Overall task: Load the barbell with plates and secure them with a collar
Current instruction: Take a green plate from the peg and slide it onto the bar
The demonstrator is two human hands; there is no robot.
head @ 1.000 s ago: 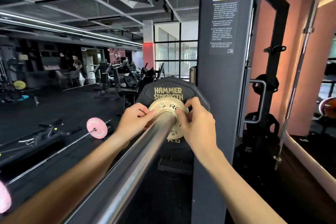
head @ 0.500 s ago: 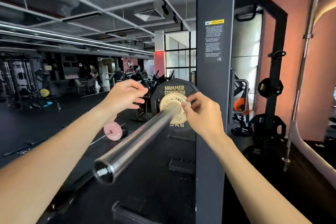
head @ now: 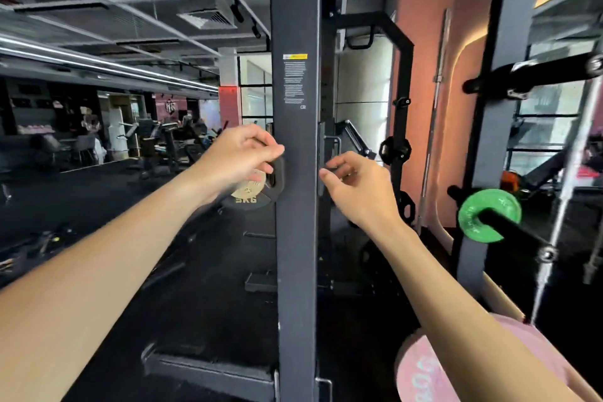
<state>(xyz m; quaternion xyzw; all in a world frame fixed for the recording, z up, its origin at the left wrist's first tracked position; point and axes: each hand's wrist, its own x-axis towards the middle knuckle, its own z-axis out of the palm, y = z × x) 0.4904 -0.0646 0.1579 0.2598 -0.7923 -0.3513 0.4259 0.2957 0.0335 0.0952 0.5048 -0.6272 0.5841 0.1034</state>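
A: Fingers first. What are they doing?

B: The left hand (head: 238, 157), at frame centre, has its fingers (head: 261, 143) loosely curled with nothing between them. It hovers in front of the plates, touching neither as far as the blur allows. The right hand (head: 355, 186), just right of the dark post (head: 295, 206), also hangs with fingers (head: 336, 171) loosely curled and empty.

A: And the plates?

B: Partly hidden behind the left hand and the post. A small gold plate (head: 249, 188) sits against a larger black plate (head: 257, 201) marked "5KG", both at centre frame, left of the post. The bar they ride on cannot be made out here, nor any collar.

A: Anything holding something else?

B: At right of frame a green plate (head: 473, 222) sits on a black peg (head: 518, 232) jutting from a grey upright (head: 499, 108); a second peg (head: 535, 75) above it carries nothing visible. More black plates (head: 394, 148) hang on the rack (head: 403, 75) behind the right hand.

A: Further out?

B: A pink plate (head: 421, 369) fills the lower right corner under the right forearm. A bare bar (head: 435, 127) leans upright against the salmon wall (head: 421, 42). The post bears a white-text warning label (head: 294, 81). Gym machines (head: 163, 143) blur across the dark floor at left.
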